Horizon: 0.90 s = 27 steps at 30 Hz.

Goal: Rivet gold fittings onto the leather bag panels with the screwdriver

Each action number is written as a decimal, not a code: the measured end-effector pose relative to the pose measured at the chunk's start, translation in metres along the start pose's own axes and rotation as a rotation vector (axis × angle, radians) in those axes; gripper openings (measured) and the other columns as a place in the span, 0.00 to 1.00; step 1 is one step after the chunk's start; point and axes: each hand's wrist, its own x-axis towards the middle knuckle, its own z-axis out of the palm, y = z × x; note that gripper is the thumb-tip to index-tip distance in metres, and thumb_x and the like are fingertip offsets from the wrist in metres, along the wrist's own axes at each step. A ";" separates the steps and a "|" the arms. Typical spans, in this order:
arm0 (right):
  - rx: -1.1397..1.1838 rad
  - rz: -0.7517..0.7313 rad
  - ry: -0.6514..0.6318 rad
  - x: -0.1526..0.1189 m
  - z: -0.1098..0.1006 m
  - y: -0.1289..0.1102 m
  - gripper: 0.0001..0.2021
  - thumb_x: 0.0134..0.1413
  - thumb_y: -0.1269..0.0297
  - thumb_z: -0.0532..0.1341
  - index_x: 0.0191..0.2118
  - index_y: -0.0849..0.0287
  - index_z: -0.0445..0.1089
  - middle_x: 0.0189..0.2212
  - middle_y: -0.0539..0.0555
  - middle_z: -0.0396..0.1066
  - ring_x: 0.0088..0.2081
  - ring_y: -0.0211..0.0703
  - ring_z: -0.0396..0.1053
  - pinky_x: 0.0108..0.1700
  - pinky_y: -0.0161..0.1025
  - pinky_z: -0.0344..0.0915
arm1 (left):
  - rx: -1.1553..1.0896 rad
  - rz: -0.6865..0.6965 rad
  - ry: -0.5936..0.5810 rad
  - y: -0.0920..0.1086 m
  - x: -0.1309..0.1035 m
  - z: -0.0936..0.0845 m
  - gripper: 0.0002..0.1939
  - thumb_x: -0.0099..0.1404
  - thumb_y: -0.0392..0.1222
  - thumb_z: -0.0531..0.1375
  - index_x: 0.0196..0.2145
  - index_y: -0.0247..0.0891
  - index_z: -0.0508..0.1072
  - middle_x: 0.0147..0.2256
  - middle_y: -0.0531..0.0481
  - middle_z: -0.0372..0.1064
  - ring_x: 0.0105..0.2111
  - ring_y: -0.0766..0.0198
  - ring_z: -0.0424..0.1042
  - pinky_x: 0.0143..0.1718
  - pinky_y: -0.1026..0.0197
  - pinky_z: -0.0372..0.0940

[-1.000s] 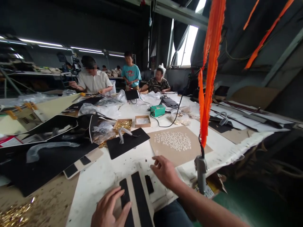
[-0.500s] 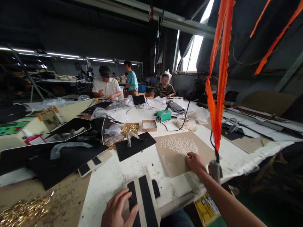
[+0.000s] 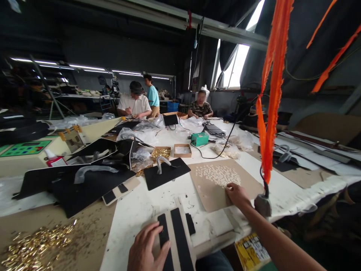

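Observation:
My left hand [image 3: 149, 246] lies with fingers spread on the left side of a beige panel [image 3: 168, 222] with two black strips, near the front of the table. On the right, my right hand [image 3: 238, 194] is at the near edge of a spread of small whitish round pieces [image 3: 217, 174], its fingers bent together and pointing down. Whatever its fingertips pinch, if anything, is hidden. The pieces lie on a brown board [image 3: 207, 199]. Just right of the panel is a small black patch [image 3: 190, 224] on the table.
Gold metal pieces [image 3: 39, 244] are heaped at the lower left. A black panel with a clear-wrapped handle [image 3: 166, 174], two small boxes [image 3: 182, 150] and a green box [image 3: 199, 139] lie farther back. Orange strips [image 3: 272, 94] hang at right. Several people [image 3: 134, 103] are beyond.
The whole view has shifted, so the scene sits a little farther right. Both hands keep nearly the same places on the panel and by the whitish pieces.

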 end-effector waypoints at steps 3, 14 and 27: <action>-0.013 -0.017 -0.022 0.001 -0.001 -0.001 0.12 0.65 0.63 0.60 0.43 0.58 0.82 0.40 0.60 0.81 0.41 0.51 0.76 0.39 0.40 0.61 | -0.005 -0.011 -0.016 -0.001 0.000 0.001 0.17 0.65 0.57 0.66 0.47 0.47 0.81 0.51 0.45 0.81 0.49 0.45 0.81 0.48 0.44 0.79; -0.149 -0.084 -0.194 -0.004 -0.016 -0.011 0.10 0.65 0.68 0.61 0.41 0.58 0.82 0.39 0.56 0.81 0.42 0.45 0.77 0.42 0.36 0.64 | 0.005 0.020 0.014 0.000 0.001 0.002 0.17 0.66 0.57 0.66 0.48 0.47 0.79 0.51 0.46 0.80 0.49 0.45 0.81 0.46 0.42 0.80; -0.641 -0.133 -0.356 0.020 -0.018 -0.048 0.17 0.69 0.57 0.67 0.54 0.64 0.73 0.53 0.61 0.74 0.52 0.52 0.75 0.54 0.52 0.74 | 0.004 0.049 0.036 -0.007 -0.002 0.006 0.17 0.65 0.56 0.67 0.48 0.48 0.79 0.50 0.48 0.81 0.48 0.46 0.81 0.46 0.41 0.80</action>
